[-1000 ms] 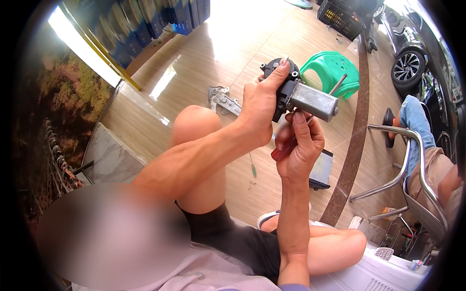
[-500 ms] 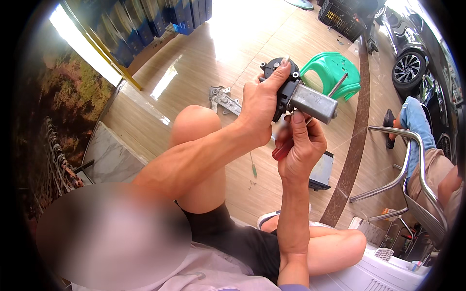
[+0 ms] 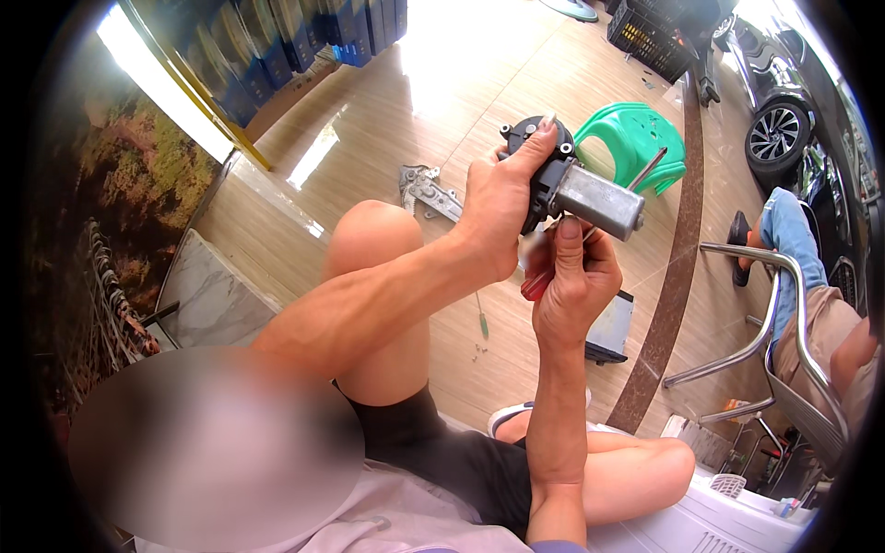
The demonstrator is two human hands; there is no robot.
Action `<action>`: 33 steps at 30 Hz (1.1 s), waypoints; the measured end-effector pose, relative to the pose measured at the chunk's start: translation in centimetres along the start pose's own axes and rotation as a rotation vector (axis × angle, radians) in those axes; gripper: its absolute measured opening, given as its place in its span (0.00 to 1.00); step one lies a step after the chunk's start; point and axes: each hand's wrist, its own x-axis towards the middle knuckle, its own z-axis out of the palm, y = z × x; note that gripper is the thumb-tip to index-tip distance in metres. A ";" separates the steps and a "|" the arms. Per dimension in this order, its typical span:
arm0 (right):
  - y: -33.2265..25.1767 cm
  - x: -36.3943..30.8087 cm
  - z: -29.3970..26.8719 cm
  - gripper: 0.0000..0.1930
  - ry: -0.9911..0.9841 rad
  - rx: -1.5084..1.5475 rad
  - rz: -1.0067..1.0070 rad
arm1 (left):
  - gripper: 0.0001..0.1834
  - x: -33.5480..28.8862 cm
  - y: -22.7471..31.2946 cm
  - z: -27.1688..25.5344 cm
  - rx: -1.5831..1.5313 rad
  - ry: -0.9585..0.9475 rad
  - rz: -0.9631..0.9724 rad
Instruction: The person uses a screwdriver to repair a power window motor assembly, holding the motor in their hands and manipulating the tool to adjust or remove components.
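Observation:
My left hand [image 3: 501,205] grips a small electric motor [image 3: 590,195] with a silver cylindrical body and a black gear housing, held up over my raised knee. Just below it, my right hand [image 3: 572,281] is closed on a screwdriver [image 3: 539,281] with a red handle; its metal shaft pokes up past the motor toward the upper right. The two hands are close together, almost touching.
A metal bracket [image 3: 426,191] lies on the wooden floor beyond my knee. A green plastic stool [image 3: 636,138] stands behind the motor. A dark box [image 3: 610,330] and a small green screwdriver [image 3: 481,318] sit on the floor. Another person's legs [image 3: 811,304] rest on a metal-framed chair at the right.
Both hands and the motor have stayed nearly in place; the right hand has shifted slightly under the motor with the screwdriver.

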 end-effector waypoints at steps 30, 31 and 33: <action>0.4 -1.0 0.8 0.12 0.082 0.132 -0.005 | 0.17 -0.4 -0.3 0.3 -0.083 -0.015 -0.044; 0.4 -1.0 0.8 0.12 0.089 0.138 -0.007 | 0.18 -0.4 -0.4 0.3 -0.092 -0.014 -0.034; 0.2 -1.1 1.0 0.11 0.102 0.128 -0.012 | 0.18 -0.3 -0.5 0.3 -0.099 -0.010 -0.022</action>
